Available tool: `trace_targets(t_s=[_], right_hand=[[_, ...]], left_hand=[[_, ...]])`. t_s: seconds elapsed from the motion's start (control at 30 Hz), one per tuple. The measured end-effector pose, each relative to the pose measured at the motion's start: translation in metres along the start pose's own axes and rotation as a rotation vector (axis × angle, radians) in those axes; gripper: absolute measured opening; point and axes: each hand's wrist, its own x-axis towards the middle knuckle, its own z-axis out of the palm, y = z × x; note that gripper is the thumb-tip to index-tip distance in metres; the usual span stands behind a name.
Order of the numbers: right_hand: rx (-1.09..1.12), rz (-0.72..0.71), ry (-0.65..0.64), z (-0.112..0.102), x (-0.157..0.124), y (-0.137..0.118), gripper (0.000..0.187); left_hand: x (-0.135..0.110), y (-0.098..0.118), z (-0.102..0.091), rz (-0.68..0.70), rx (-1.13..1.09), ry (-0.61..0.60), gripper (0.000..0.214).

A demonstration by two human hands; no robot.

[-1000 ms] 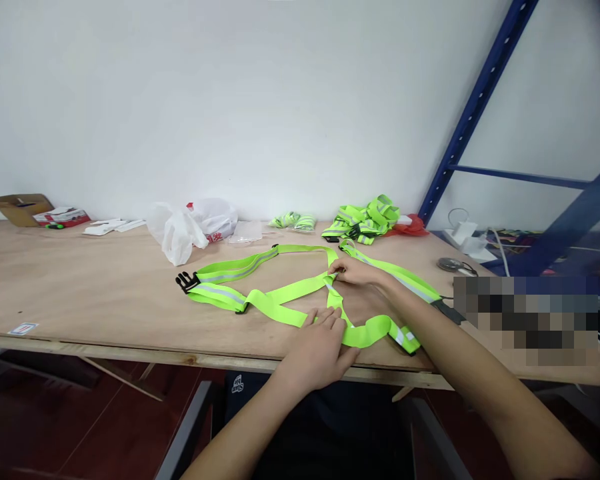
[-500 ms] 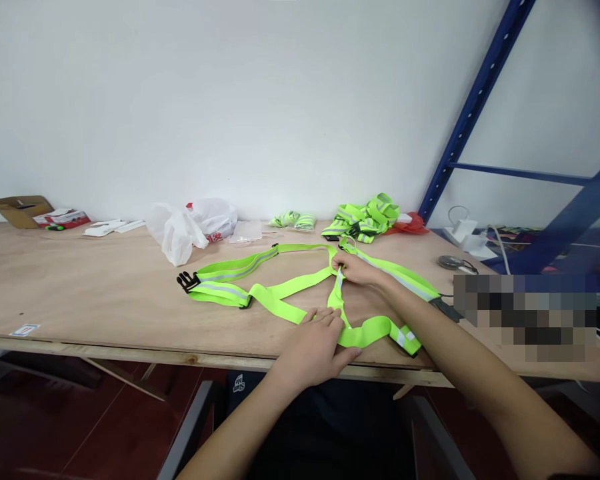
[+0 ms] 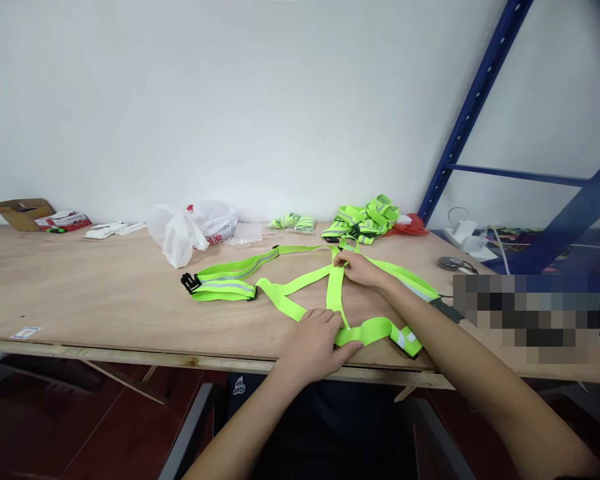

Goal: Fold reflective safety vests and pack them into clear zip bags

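A lime-green reflective harness vest (image 3: 293,308) of elastic straps is spread out on the wooden table in front of me. My left hand (image 3: 316,340) lies palm-down over its near strap junction, fingers resting on the straps and thumb spread to the right. Farther back, my right hand (image 3: 357,268) pinches the harness at the upper end of its short middle strap (image 3: 335,290). That middle strap runs flat between my two hands. A black buckle (image 3: 191,283) sits at the harness's left end. My right forearm covers part of the straps on the right.
A heap of similar green straps (image 3: 363,220) lies by the wall, beside a red bag (image 3: 411,225). Small packed bundles (image 3: 294,221), white plastic bags (image 3: 180,237) and an open carton (image 3: 21,215) line the back. A blue metal frame (image 3: 475,110) and power adapter (image 3: 465,235) are at right.
The middle strap was twisted, showing its silver stripe; now it lies flat and plain green. My right hand has turned slightly at the upper end. My left hand stays almost in place.
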Motion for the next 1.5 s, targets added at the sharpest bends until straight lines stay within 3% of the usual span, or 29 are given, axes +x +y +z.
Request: trace_targets(t_s=[0.13,0.33,0.7,1.03,1.27,1.5], right_hand=[[-0.019,0.052,0.010,-0.006,-0.002,0.003,0.046],[-0.097,0.161,0.049,-0.013,-0.003,0.003,0.038],[-0.127,0.229,-0.159,-0.010,-0.003,0.000,0.042],[-0.145,0.245,-0.292,-0.010,0.008,-0.002,0.058],[-0.179,0.210,-0.385,-0.001,0.020,0.002,0.072],[-0.188,0.182,-0.388,0.000,0.029,-0.003,0.069]], left_hand=[[-0.002,0.000,0.002,0.008,0.002,0.025,0.032],[-0.003,0.000,0.003,0.008,-0.010,0.027,0.032],[-0.004,0.005,0.006,0.001,-0.013,0.004,0.032],[-0.005,0.027,0.024,0.059,0.102,-0.167,0.097],[0.010,0.049,0.037,0.054,0.265,-0.204,0.109],[0.025,0.057,0.042,0.051,0.201,-0.199,0.107]])
